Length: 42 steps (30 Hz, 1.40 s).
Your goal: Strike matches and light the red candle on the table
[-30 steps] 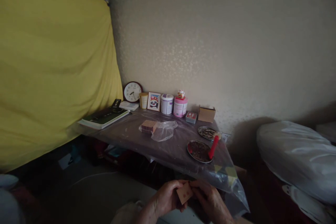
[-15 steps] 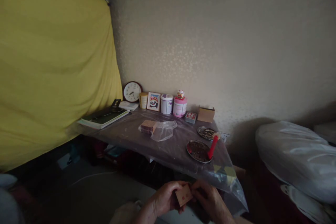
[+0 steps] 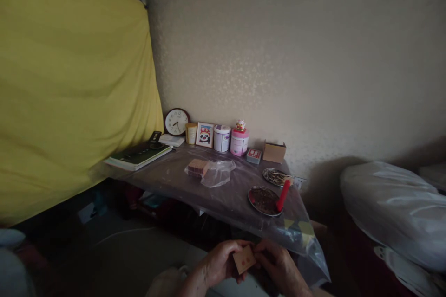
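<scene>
Low in the view, my left hand (image 3: 223, 260) is closed around a small tan cardboard box (image 3: 244, 259) that looks like a matchbox, with red marks on its face. My right hand (image 3: 277, 262) is at the box's right edge, fingers bent and pinched together. Whatever lies between those fingertips is too dark and small to make out. Both hands are in front of the table's near edge, below the tabletop.
On the plastic-covered table (image 3: 167, 171) sit a stack of small brown boxes (image 3: 197, 167) by a crumpled clear bag (image 3: 219, 174). A red candle (image 3: 283, 196) leans on a dark-filled plate (image 3: 264, 200); thin sticks fill another plate (image 3: 275, 177). Clock, tins and book (image 3: 138, 155) stand behind.
The view has shifted very slightly. Both hands and the small box keep nearly the same position.
</scene>
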Each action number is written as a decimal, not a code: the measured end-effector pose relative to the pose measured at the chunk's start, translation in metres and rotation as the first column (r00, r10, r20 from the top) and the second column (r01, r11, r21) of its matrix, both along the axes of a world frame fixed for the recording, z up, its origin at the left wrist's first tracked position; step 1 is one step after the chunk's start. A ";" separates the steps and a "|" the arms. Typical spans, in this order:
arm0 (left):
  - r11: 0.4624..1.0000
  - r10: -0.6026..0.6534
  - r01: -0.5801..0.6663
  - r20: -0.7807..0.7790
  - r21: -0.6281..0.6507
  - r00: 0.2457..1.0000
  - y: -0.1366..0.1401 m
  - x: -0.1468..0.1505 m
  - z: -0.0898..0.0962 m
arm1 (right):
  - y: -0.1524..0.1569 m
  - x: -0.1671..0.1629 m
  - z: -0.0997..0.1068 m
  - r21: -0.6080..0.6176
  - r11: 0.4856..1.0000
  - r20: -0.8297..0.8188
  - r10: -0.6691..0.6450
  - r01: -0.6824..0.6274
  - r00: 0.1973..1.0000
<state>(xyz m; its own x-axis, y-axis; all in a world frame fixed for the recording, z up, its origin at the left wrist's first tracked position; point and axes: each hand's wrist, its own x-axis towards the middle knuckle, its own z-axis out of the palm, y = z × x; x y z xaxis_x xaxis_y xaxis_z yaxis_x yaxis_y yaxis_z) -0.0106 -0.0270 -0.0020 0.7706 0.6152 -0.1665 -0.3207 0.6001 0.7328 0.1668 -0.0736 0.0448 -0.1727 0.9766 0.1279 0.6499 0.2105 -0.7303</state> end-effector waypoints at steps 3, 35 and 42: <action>1.000 0.000 0.000 -0.005 0.009 1.000 -0.001 -0.001 0.002 | 0.000 0.000 0.000 0.015 0.999 -0.024 0.030 -0.030 0.999; 0.968 -0.118 0.135 -0.089 0.210 0.989 -0.005 -0.007 0.002 | -0.008 0.001 0.007 -0.293 0.945 -0.308 0.046 -0.141 0.950; 0.970 -0.105 0.131 -0.133 0.204 0.986 -0.006 -0.009 0.005 | -0.006 0.003 0.003 -0.313 0.938 -0.294 0.055 -0.150 0.954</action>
